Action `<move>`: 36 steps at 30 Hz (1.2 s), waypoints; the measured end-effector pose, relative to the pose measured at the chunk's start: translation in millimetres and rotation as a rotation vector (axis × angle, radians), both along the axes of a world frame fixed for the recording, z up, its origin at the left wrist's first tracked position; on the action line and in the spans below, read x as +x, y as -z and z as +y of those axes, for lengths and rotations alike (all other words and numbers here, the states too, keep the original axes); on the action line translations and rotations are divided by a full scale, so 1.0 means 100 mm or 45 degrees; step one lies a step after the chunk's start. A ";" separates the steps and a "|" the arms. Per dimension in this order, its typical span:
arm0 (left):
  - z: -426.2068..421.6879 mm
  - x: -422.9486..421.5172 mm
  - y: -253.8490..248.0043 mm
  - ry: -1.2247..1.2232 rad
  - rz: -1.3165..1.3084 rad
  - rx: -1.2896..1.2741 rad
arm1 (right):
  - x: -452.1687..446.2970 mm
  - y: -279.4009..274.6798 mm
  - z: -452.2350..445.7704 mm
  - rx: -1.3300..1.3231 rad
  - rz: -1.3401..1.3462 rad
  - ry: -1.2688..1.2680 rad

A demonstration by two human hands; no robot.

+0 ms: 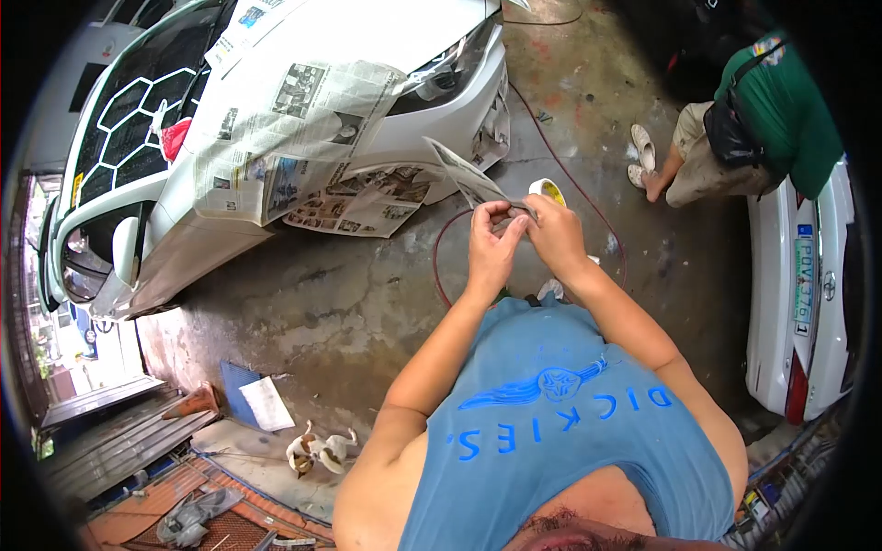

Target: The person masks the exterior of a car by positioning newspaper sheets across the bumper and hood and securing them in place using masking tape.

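Grip of your left hand (493,248) and right hand (558,237) pinches a newspaper sheet (462,174) near the front of the paper-draped white car (367,37). Uneven pull could tear it; slack right fingers could drop the tape roll (549,190) apparently held there.
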State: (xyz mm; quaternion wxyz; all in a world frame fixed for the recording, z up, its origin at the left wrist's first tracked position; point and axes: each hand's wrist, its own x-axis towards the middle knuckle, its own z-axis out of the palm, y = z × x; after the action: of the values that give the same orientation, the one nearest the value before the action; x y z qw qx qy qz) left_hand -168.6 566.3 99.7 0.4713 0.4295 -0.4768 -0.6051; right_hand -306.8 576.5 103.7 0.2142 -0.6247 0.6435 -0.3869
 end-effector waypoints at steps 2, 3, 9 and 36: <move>0.16 -0.07 0.03 -0.059 0.021 -0.019 | -0.04 -0.02 0.18 -0.003 -0.037 -0.080; 0.25 -0.09 0.01 -0.096 0.048 -0.006 | -0.04 -0.06 0.29 0.006 -0.084 -0.128; 0.74 -0.06 -0.10 -0.158 0.212 0.113 | -0.12 -0.17 0.73 -0.104 -0.245 -0.309; 0.43 1.72 -0.28 -1.195 0.195 -0.111 | -1.64 -0.30 0.50 -0.277 -0.958 0.249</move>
State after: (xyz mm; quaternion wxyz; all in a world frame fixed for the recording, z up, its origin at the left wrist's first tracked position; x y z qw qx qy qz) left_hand 3.1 609.1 127.3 0.7449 0.5325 -0.2202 -0.3362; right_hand -470.6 626.7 133.5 0.3297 -0.3942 0.5320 -0.6730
